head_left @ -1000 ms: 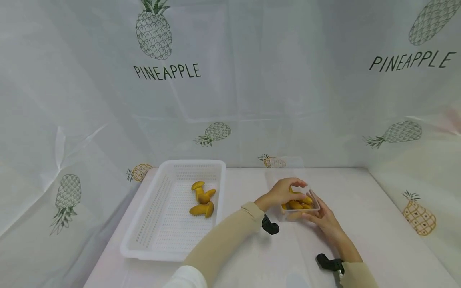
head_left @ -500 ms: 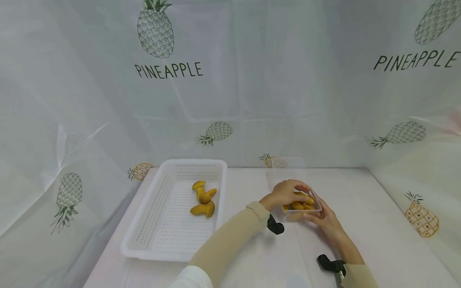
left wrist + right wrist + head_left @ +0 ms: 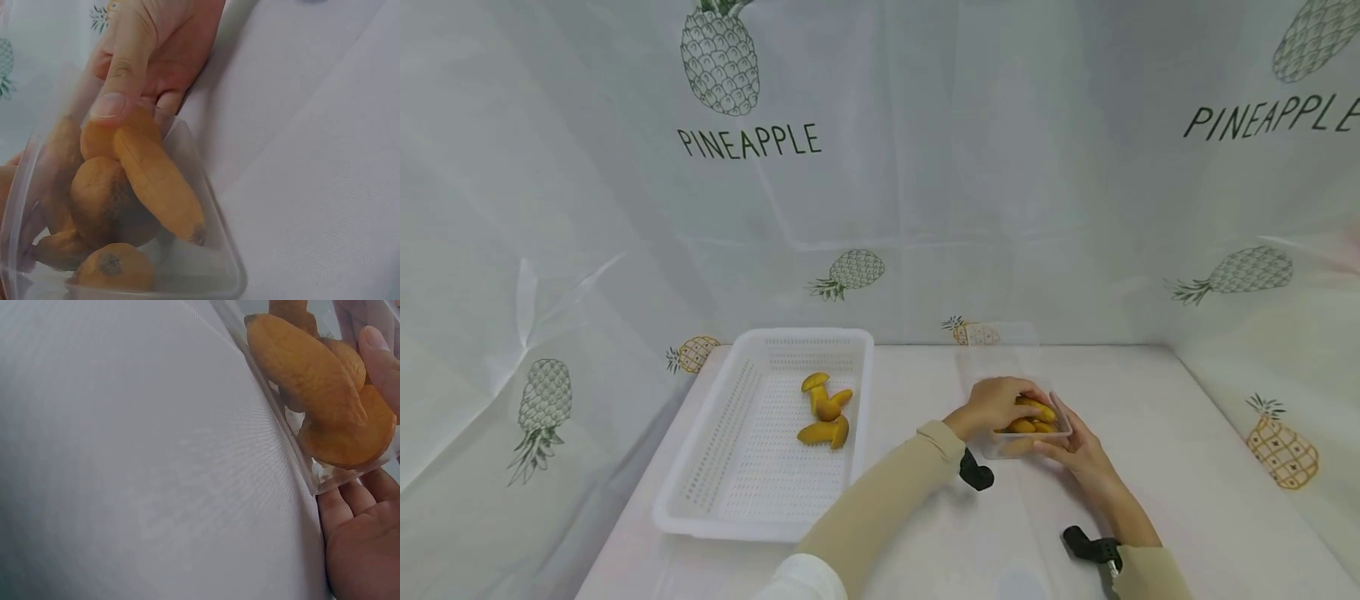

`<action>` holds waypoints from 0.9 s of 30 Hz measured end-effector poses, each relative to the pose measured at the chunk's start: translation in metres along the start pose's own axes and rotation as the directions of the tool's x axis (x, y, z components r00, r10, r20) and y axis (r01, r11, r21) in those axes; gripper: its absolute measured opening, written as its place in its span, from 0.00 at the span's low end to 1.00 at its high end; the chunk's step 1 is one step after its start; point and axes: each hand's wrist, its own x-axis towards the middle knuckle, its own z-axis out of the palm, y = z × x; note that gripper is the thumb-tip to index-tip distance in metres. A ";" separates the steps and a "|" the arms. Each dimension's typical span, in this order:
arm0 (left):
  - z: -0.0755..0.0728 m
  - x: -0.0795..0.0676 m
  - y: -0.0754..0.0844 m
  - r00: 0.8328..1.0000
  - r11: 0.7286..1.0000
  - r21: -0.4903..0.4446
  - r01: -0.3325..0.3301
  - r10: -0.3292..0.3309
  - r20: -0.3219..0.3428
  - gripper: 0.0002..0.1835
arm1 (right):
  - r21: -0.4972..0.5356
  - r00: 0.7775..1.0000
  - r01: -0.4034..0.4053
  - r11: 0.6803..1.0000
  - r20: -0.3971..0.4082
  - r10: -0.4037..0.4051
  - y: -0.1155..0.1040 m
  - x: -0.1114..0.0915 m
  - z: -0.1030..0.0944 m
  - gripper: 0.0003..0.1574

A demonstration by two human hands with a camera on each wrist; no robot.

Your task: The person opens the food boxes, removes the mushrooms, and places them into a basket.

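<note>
My right hand (image 3: 1088, 460) grips the right side of a clear plastic box (image 3: 187, 272), its thumb (image 3: 115, 94) on the wall and its palm outside. Yellow mushrooms (image 3: 1022, 426) lie piled inside. One long mushroom (image 3: 161, 184) shows through the wall, stem pointing away from my right thumb. My left hand (image 3: 998, 404) reaches over the left part of the box, thumb and fingers bent around a mushroom (image 3: 1039, 408) at the top of the pile. In the right wrist view the left thumb (image 3: 377, 353) is beside the mushrooms. The left fingertips are partly hidden.
Left of the box stands a white perforated basket (image 3: 700, 533) holding several yellow mushrooms (image 3: 826, 431) on its right side. Behind the box a clear lid (image 3: 1021, 336) stands raised. A pineapple-print sheet (image 3: 917, 208) hangs behind and around the white table (image 3: 1150, 417).
My left hand has moved slightly right and lower into the box, fingers drawing in around the mushrooms. My right hand keeps its grip on the box. The mushrooms in the basket stay put.
</note>
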 end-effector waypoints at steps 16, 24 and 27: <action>0.003 -0.005 -0.002 0.994 1.000 -0.011 -0.018 0.017 -0.112 0.12 | 0.025 1.000 -0.025 0.999 0.009 0.025 -0.002 0.000 0.001 0.54; -0.003 -0.007 -0.001 0.992 0.978 -0.203 -0.056 0.032 -0.121 0.13 | -0.045 1.000 -0.020 0.999 -0.012 0.020 -0.003 0.001 0.002 0.52; -0.005 -0.007 -0.002 0.991 0.952 -0.293 -0.088 0.054 -0.123 0.13 | -0.047 1.000 -0.015 0.999 -0.013 0.014 -0.003 0.001 0.002 0.51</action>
